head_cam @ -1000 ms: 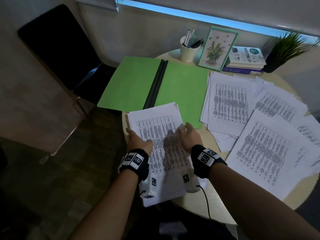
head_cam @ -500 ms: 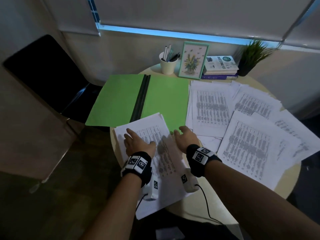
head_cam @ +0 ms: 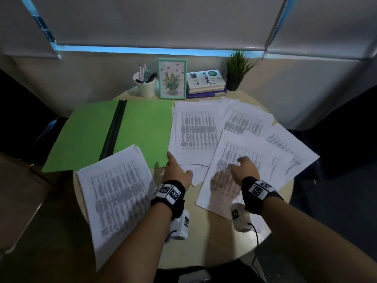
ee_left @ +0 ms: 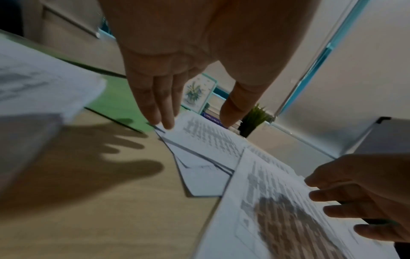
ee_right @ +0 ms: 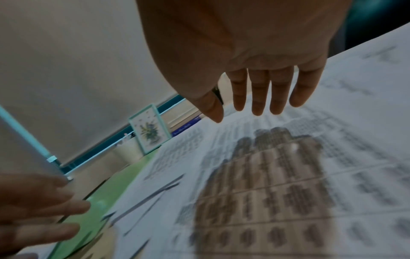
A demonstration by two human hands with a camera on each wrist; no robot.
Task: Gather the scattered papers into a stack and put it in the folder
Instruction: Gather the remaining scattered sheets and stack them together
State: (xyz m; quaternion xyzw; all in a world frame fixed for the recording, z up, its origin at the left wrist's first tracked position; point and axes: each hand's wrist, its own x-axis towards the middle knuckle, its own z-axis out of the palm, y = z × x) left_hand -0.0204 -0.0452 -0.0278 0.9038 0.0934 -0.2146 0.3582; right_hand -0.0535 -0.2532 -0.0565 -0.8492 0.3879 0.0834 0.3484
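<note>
An open green folder (head_cam: 142,127) with a black spine lies at the table's back left. A gathered paper stack (head_cam: 114,193) rests at the front left, overlapping the folder's near edge. Scattered printed sheets (head_cam: 195,129) cover the right half, with one large sheet (head_cam: 244,160) nearest me. My left hand (head_cam: 175,172) hovers open, fingers straight, over the bare table beside the sheets' corners (ee_left: 199,175). My right hand (head_cam: 242,170) hovers open above the large sheet (ee_right: 277,166), casting a shadow on it. Neither hand holds anything.
Along the back edge stand a white pen cup (head_cam: 145,84), a framed flower picture (head_cam: 172,78), stacked books (head_cam: 206,84) and a small potted plant (head_cam: 236,72). A dark chair (head_cam: 24,119) is at the left. The round table's rim (head_cam: 283,201) is close on the right.
Both hands left the gathered stack at the front left and moved right, the right one over the large sheet. The stack stays where it lay. The head view has tilted up.
</note>
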